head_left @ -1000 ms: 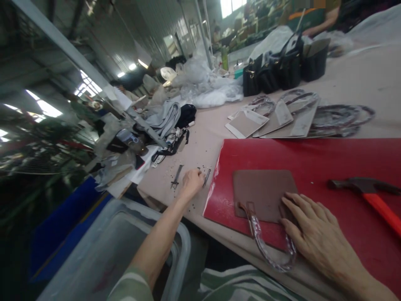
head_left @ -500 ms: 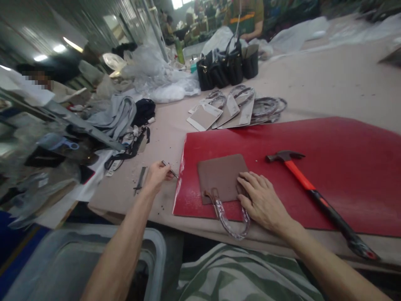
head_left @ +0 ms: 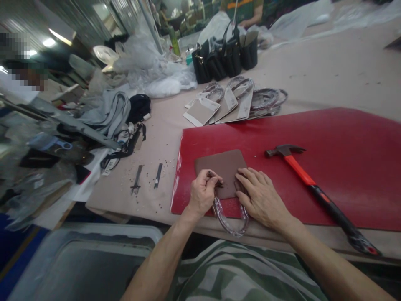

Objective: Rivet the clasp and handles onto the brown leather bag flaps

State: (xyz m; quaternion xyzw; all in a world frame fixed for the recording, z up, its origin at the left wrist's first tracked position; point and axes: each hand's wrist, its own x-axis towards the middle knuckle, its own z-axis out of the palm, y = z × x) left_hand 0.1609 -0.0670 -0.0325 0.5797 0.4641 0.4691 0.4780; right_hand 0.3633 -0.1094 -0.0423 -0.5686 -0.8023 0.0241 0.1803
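Note:
My left hand is closed in a pinch on a slim metal tool, mostly hidden by the fingers. It is over the lower left of a brown flat panel, by one end of a plastic-wrapped handle. My right hand lies with fingers spread on the panel's right edge, over the handle's other end. Under the panel is a red board. A claw hammer with an orange and black grip rests on the board, right of my right hand.
Left of the board lie a dark strip-like tool and a caliper-like metal tool, among small scraps. Behind it are more panels with wrapped handles and black bags. A grey bin is below the table at left.
My left hand has moved right with the slim metal tool, from the board's left edge to the brown panel, uncovering the dark strip-like tool. My right hand stays on the panel.

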